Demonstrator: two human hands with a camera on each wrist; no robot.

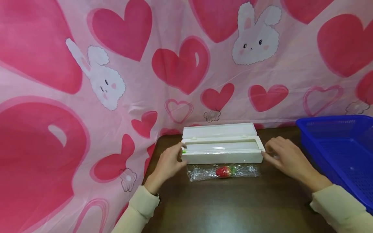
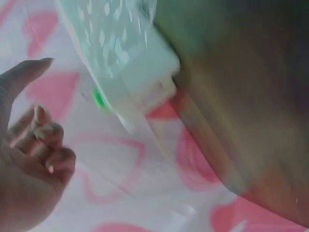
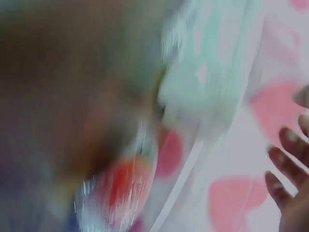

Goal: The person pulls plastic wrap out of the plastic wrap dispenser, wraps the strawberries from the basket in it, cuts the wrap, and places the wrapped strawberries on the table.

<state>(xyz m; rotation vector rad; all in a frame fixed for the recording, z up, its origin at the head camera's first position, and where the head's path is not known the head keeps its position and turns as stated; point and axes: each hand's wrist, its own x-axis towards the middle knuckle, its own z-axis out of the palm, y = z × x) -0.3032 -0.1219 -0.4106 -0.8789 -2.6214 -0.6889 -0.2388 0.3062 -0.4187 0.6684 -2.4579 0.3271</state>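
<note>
A long white cling film dispenser (image 1: 222,157) lies on the table with its lid (image 1: 220,130) tipped back. A green tab (image 1: 184,151) shows at its left end. In front of it lies a red strawberry (image 1: 223,172) with green leaves, wrapped in clear film (image 1: 201,173) that is bunched out to both sides. My left hand (image 1: 167,163) is at the dispenser's left end, fingers loosely bent and holding nothing. At the right end is my right hand (image 1: 288,158), its thumb close to the corner; its fingers (image 3: 285,159) are spread in the blurred right wrist view.
A blue plastic basket (image 1: 326,149) stands at the right edge of the dark table (image 1: 227,200). Behind and to the left hangs a pink cloth (image 1: 140,81) with hearts and rabbits.
</note>
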